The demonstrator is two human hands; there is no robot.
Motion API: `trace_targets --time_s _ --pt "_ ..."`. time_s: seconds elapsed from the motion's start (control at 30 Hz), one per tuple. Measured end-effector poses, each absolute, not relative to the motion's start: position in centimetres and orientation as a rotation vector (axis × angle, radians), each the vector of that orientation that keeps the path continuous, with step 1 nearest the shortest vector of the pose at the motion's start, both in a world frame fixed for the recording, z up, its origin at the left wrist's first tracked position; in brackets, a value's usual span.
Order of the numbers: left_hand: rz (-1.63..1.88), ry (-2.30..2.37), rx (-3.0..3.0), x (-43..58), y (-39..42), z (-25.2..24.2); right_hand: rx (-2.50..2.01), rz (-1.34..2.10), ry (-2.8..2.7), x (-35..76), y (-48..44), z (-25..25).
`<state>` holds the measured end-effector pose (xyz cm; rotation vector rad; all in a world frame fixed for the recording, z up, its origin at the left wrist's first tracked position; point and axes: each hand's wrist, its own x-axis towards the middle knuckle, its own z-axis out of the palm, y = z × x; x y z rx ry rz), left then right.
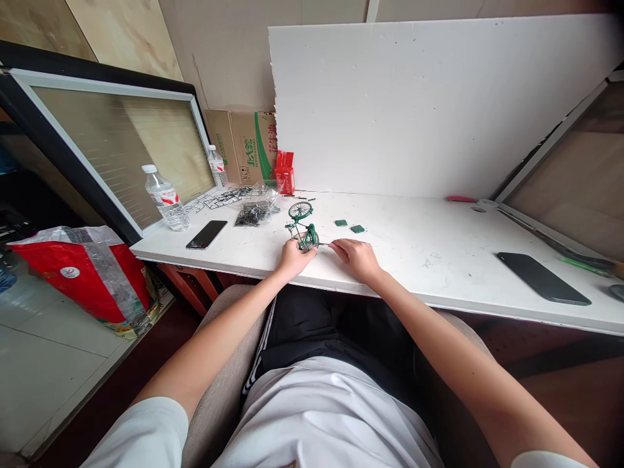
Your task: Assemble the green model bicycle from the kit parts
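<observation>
My left hand (294, 258) is closed around the near end of a small green model bicycle (301, 229), by one of its wheels. The bicycle's other wheel points away from me over the white table. To the right, my right hand (357, 257) pinches a thin dark rod (324, 244) whose far end meets the near wheel area; its exact kind is too small to make out. Two small green square pieces (357, 229) lie on the table beyond my right hand.
On the white table (414, 260) are a phone (207, 234), a water bottle (166, 199), a plastic bag of black parts (253, 212), black part frames (229, 196) and a red box (285, 173). A black flat device (543, 278) lies right. A white board (414, 104) stands behind.
</observation>
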<state>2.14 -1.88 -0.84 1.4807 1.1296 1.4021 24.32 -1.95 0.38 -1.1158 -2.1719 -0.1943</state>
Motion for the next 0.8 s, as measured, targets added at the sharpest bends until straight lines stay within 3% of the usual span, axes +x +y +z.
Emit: trace_targets --time_s 0.3,0.8 --pt "1.383 1.134 1.507 2.2 -1.8 -0.8 -1.271 -0.228 -2.219 24.4 -1.6 0.1" --pt "1.392 1.176 1.554 2.1 -1.2 -1.9 -1.106 0.081 -2.131 24.5 -0.9 -0.7"
